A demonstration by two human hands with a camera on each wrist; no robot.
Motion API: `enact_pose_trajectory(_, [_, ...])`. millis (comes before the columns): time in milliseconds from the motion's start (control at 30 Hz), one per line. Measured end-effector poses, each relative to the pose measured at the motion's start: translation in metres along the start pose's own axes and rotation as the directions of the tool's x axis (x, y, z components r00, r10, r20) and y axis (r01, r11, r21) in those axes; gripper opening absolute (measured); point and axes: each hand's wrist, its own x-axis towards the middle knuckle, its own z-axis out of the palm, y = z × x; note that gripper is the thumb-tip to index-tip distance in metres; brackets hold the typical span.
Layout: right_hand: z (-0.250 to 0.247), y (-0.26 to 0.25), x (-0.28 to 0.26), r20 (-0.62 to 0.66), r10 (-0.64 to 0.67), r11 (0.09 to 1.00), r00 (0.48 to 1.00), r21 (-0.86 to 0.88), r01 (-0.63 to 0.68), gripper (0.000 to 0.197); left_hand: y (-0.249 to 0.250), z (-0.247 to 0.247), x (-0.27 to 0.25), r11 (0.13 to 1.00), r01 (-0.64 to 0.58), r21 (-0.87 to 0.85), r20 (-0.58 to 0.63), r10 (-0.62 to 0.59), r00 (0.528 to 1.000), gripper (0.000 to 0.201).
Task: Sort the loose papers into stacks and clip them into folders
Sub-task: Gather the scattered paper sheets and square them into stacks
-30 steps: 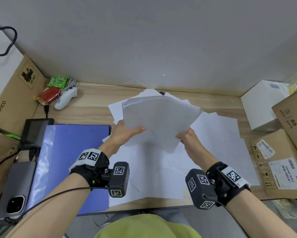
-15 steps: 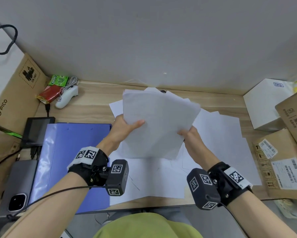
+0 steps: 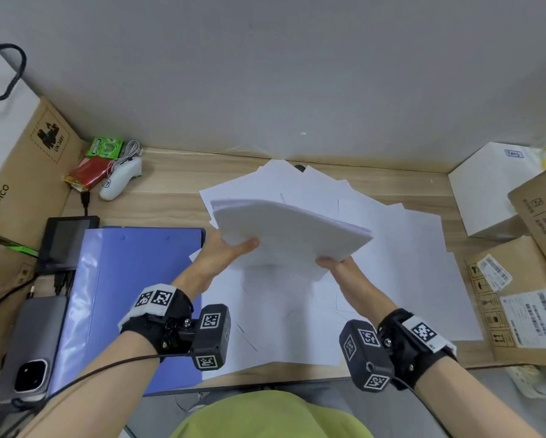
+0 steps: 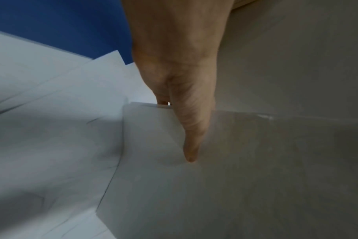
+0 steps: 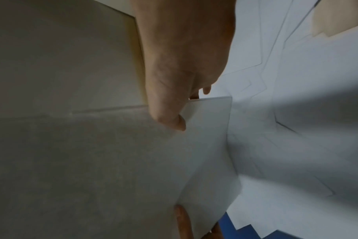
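A thick stack of white papers (image 3: pixel 292 235) hangs tilted above the desk, held at two corners. My left hand (image 3: pixel 230 249) pinches its near left corner, thumb on top and fingers beneath; the left wrist view shows the thumb pressed on the stack (image 4: pixel 174 177). My right hand (image 3: pixel 339 267) pinches the near right corner, thumb on top (image 5: pixel 204 116). Loose white sheets (image 3: pixel 401 270) lie fanned over the desk underneath. A closed blue folder (image 3: pixel 123 295) lies flat to the left of them.
Cardboard boxes (image 3: pixel 518 298) and a white box (image 3: pixel 486 191) crowd the right side. At the left stand a PICO carton (image 3: pixel 22 172), a small black screen (image 3: pixel 66 241) and a phone (image 3: pixel 31 349). A white controller (image 3: pixel 120 181) and snack packets (image 3: pixel 90 172) lie at the back left.
The stack has tipped from nearly upright to a flatter, tilted position, and its edges now look more even. Both hands have kept their hold on its near corners.
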Motion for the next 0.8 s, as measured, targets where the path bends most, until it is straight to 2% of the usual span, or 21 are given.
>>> enact_pose_trajectory(133, [0.0, -0.018, 0.005, 0.023, -0.024, 0.998, 0.999, -0.061, 0.025, 0.027, 0.015, 0.002, 0.008, 1.0, 0.017, -0.01, -0.063, -0.017, 0.998, 0.031])
enact_pose_trajectory(233, [-0.002, -0.013, 0.013, -0.026, -0.003, 0.994, 1.0, -0.113, 0.0, 0.021, 0.015, 0.001, 0.012, 0.999, 0.037, 0.024, -0.011, -0.036, 0.999, 0.03])
enact_pose_trajectory(333, [-0.007, 0.009, 0.018, -0.056, 0.086, 0.984, 0.995, -0.151, -0.094, 0.028, -0.001, -0.005, 0.012, 0.991, 0.127, 0.051, 0.016, -0.128, 0.992, 0.031])
enact_pose_trajectory(433, [-0.013, 0.033, 0.022, -0.082, 0.185, 0.964, 0.979, -0.181, -0.197, 0.028, -0.021, -0.012, 0.008, 0.966, 0.259, 0.002, -0.052, -0.259, 0.964, 0.024])
enact_pose_trajectory(533, [-0.021, 0.049, 0.022, -0.129, 0.252, 0.945, 0.959, -0.18, -0.272, 0.017, -0.041, -0.024, 0.006, 0.944, 0.321, -0.077, -0.138, -0.329, 0.934, 0.021])
enact_pose_trajectory(667, [-0.033, 0.068, 0.019, -0.198, 0.312, 0.926, 0.929, -0.155, -0.343, 0.012, -0.058, -0.039, 0.012, 0.938, 0.341, -0.068, -0.233, -0.347, 0.908, 0.021])
enact_pose_trajectory(800, [-0.039, 0.082, 0.022, -0.232, 0.367, 0.915, 0.901, -0.086, -0.395, 0.009, -0.064, -0.041, 0.025, 0.943, 0.328, 0.058, -0.273, -0.301, 0.914, 0.041])
